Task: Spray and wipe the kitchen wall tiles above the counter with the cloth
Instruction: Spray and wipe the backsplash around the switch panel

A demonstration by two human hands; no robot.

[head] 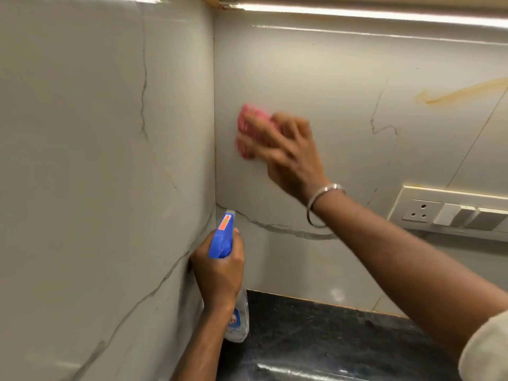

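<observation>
My right hand (288,149) presses a pink cloth (247,125) flat against the grey marble-look wall tiles (316,78), close to the inside corner; hand and cloth are motion-blurred. My left hand (220,268) grips a spray bottle (223,237) with a blue trigger head and a clear body, held upright low in the corner, its nozzle pointing toward the back wall. A brownish-orange streak (453,94) marks the tiles at the upper right.
A left side wall (96,160) of the same tile meets the back wall at the corner. A switch and socket panel (450,213) sits at right. The dark stone counter (330,339) lies below. A lit strip (357,12) runs under the cabinet above.
</observation>
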